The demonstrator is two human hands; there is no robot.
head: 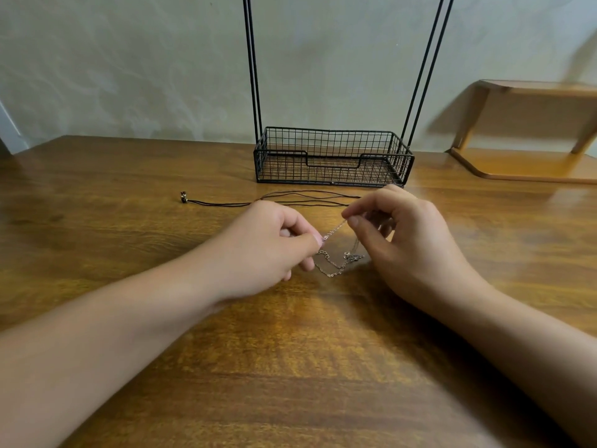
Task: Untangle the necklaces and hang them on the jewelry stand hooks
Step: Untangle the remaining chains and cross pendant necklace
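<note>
Head view: left hand (271, 240) and right hand (400, 234) each pinch the chain (334, 263) between thumb and forefinger, a short stretch pulled taut between them, the rest sagging in loops onto the table (290, 367). Just behind the hands lies the cord (290, 200), stretched leftward. Behind it stands the stand (332, 156), its wire basket on the table
</note>
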